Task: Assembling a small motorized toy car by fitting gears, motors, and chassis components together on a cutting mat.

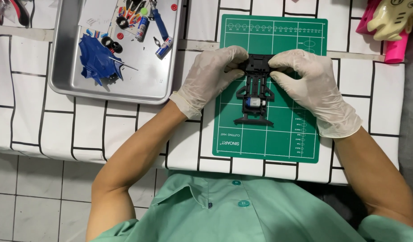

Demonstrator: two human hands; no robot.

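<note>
White latex gloves, green short-sleeved buttoned shirt

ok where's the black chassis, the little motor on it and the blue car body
black chassis (pixel 254 92): head view, on its ribbed centre bars.
small motor (pixel 254 102): head view, on its silver and blue case.
blue car body (pixel 96 58): head view, on its middle, in the metal tray.

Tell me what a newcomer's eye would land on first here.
Two white-gloved hands, left hand and right hand, grip the far end of a black toy car chassis on the green cutting mat at centre. At upper left, a metal tray holds a bright blue car body shell.
</note>
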